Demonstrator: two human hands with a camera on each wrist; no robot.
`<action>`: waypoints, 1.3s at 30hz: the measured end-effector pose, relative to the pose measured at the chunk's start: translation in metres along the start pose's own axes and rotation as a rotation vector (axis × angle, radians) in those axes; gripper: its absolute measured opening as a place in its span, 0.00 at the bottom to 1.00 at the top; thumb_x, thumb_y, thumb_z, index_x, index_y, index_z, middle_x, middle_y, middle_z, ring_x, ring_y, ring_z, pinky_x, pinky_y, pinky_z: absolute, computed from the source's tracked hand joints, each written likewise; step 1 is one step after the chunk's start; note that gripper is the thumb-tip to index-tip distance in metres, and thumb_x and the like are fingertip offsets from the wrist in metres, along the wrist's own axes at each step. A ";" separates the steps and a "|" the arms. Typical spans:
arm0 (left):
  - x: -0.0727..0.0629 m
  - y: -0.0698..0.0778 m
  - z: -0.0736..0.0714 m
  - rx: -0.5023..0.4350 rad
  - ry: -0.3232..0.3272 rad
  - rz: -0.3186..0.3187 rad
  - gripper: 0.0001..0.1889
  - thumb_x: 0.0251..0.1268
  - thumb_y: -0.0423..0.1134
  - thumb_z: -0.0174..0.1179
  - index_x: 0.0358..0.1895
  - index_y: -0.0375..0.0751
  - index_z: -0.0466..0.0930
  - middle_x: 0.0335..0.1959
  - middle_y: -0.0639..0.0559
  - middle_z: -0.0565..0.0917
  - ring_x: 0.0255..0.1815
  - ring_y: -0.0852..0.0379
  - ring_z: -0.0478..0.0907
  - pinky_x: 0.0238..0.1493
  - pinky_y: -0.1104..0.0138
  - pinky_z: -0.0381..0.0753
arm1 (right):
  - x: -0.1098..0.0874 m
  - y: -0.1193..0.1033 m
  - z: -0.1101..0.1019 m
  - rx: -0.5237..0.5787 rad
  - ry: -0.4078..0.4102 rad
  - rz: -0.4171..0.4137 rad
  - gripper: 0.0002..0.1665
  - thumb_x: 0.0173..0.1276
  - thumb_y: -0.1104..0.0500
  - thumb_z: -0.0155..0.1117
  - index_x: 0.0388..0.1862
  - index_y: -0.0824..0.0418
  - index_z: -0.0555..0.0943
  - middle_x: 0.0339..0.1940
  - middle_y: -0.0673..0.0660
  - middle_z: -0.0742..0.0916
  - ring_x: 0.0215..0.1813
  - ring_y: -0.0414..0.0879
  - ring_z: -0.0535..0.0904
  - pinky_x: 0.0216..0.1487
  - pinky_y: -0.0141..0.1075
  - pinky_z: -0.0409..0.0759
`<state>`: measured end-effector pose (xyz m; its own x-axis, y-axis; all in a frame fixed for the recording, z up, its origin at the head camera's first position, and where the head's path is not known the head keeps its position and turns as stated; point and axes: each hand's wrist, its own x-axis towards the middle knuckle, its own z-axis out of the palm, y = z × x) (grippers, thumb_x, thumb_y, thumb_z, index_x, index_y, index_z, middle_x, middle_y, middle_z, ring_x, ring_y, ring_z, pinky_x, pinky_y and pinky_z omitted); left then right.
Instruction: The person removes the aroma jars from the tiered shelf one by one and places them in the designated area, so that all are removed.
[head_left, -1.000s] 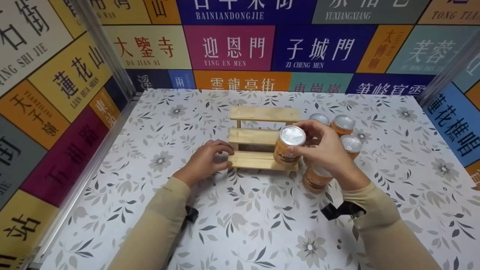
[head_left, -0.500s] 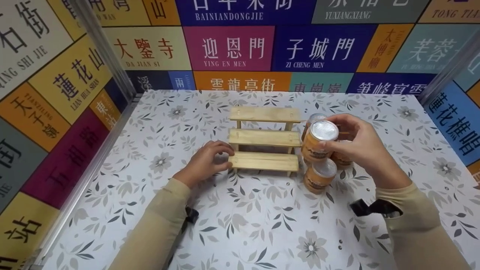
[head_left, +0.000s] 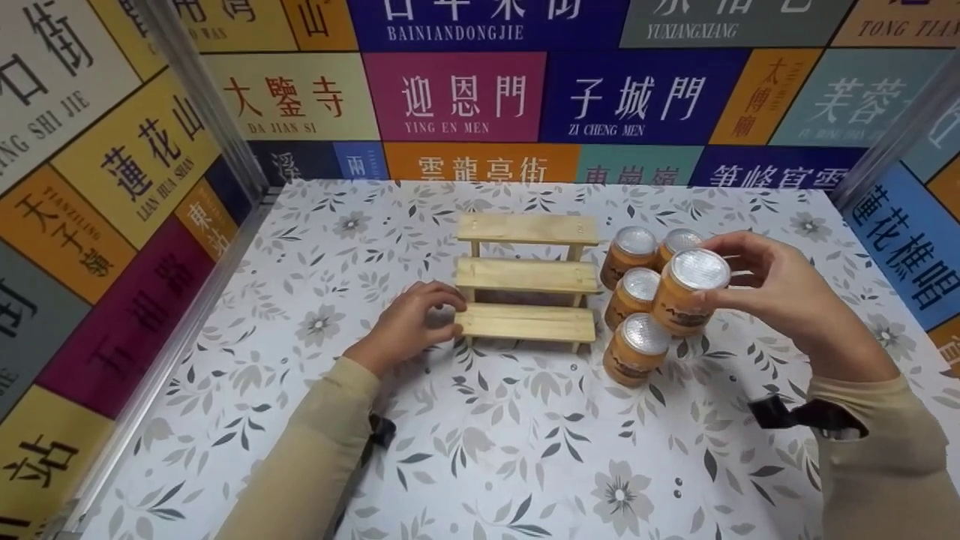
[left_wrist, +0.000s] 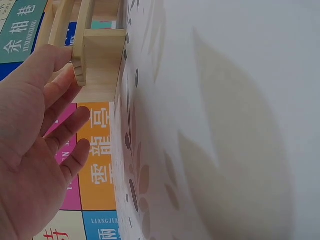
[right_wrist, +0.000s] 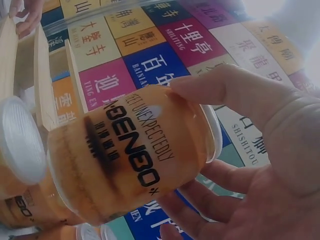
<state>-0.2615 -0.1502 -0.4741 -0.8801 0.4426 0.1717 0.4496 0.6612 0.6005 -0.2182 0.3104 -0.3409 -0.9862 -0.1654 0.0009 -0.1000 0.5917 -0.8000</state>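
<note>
In the head view, my right hand [head_left: 795,300] grips an orange can [head_left: 686,304] with a silver lid between thumb and fingers. Black lettering runs across this can [right_wrist: 125,150] in the right wrist view. Whatever lies directly beneath it is hidden. My left hand [head_left: 409,319] pinches the left end of the lowest board of a three-step wooden stand [head_left: 529,324]. Close up in the left wrist view, thumb and forefinger of the left hand [left_wrist: 37,125] meet that board's end [left_wrist: 79,65]. All three steps are bare.
Beside the stand's right end, more matching cans stand upright: a front can [head_left: 636,356], a middle can [head_left: 630,304], a back left can [head_left: 626,259] and a back right can [head_left: 670,251]. A leaf-patterned tablecloth [head_left: 495,465] covers the table. Sign-printed panels [head_left: 465,97] enclose it.
My right hand has carried the can rightward, from over the stand's lower steps to over the right side of the can group. The left hand keeps its hold on the stand.
</note>
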 end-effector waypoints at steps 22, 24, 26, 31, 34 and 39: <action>0.001 -0.002 0.000 -0.034 -0.020 -0.037 0.15 0.62 0.42 0.73 0.52 0.49 0.87 0.60 0.57 0.83 0.61 0.54 0.79 0.67 0.58 0.77 | 0.005 0.041 -0.022 -0.194 -0.251 0.098 0.39 0.59 0.58 0.80 0.65 0.65 0.70 0.62 0.62 0.79 0.52 0.31 0.76 0.50 0.24 0.78; 0.002 -0.002 0.000 -0.035 -0.025 -0.040 0.15 0.62 0.42 0.73 0.52 0.50 0.87 0.60 0.57 0.83 0.61 0.54 0.78 0.67 0.59 0.77 | 0.006 0.047 -0.020 -0.208 -0.260 0.093 0.40 0.57 0.59 0.81 0.64 0.66 0.71 0.62 0.63 0.79 0.52 0.33 0.75 0.50 0.23 0.77; 0.002 -0.002 0.000 -0.034 -0.030 -0.043 0.15 0.62 0.43 0.72 0.52 0.50 0.87 0.60 0.58 0.83 0.61 0.55 0.78 0.67 0.59 0.77 | 0.005 0.052 -0.017 -0.222 -0.269 0.091 0.40 0.56 0.59 0.82 0.63 0.66 0.71 0.62 0.63 0.80 0.53 0.35 0.75 0.51 0.23 0.77; 0.002 -0.001 0.001 -0.020 -0.029 -0.041 0.14 0.64 0.44 0.72 0.52 0.50 0.87 0.60 0.58 0.83 0.61 0.54 0.78 0.66 0.58 0.78 | 0.003 0.062 -0.012 -0.209 -0.297 0.095 0.40 0.54 0.59 0.83 0.62 0.65 0.72 0.62 0.65 0.81 0.58 0.46 0.77 0.50 0.28 0.82; 0.001 -0.001 0.002 -0.018 -0.022 -0.038 0.13 0.64 0.44 0.72 0.51 0.50 0.87 0.59 0.58 0.83 0.60 0.54 0.78 0.65 0.58 0.79 | 0.002 0.065 -0.011 -0.181 -0.304 0.123 0.42 0.53 0.59 0.84 0.63 0.64 0.72 0.63 0.66 0.80 0.60 0.54 0.78 0.47 0.32 0.84; 0.000 -0.002 0.002 -0.023 -0.012 -0.044 0.13 0.63 0.43 0.72 0.51 0.50 0.87 0.59 0.58 0.83 0.60 0.54 0.78 0.65 0.58 0.79 | 0.001 0.068 -0.007 -0.152 -0.331 0.156 0.42 0.51 0.59 0.84 0.63 0.65 0.72 0.64 0.69 0.80 0.61 0.62 0.80 0.47 0.36 0.86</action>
<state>-0.2620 -0.1503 -0.4763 -0.8969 0.4210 0.1357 0.4072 0.6658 0.6252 -0.2271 0.3560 -0.3910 -0.8980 -0.2944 -0.3269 0.0051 0.7361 -0.6769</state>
